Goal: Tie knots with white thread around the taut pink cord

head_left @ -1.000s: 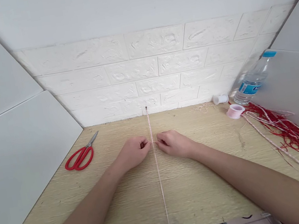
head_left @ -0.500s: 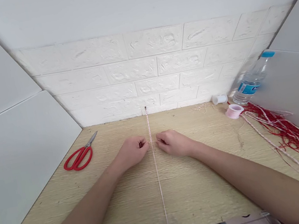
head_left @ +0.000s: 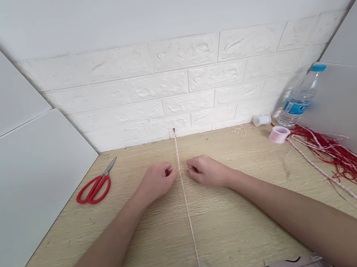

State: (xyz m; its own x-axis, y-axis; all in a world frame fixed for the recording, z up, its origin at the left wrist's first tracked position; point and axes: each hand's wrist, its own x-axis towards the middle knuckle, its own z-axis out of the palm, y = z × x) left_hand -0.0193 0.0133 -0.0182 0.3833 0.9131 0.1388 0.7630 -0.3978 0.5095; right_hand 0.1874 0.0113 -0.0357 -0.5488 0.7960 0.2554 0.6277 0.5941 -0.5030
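Observation:
A pale pink braided cord runs from a small dark point at the foot of the wall toward the front edge, thinning to plain strands below the hands. On its left side my left hand is closed, pinching a thin thread end. My right hand mirrors it on the right, its fingers pinched on another thin thread end. Both threads meet the cord at the lower end of its braided part. The fingertips of each hand stay a little apart from the cord.
Red-handled scissors lie at the left. On the right are a pink thread spool, a white spool, a water bottle and a tangle of red cords. The wooden table ends at a front edge.
My left hand has shifted very slightly left, widening the gap between the hands a little. The cord has moved slightly left too. Both hands keep their pinch.

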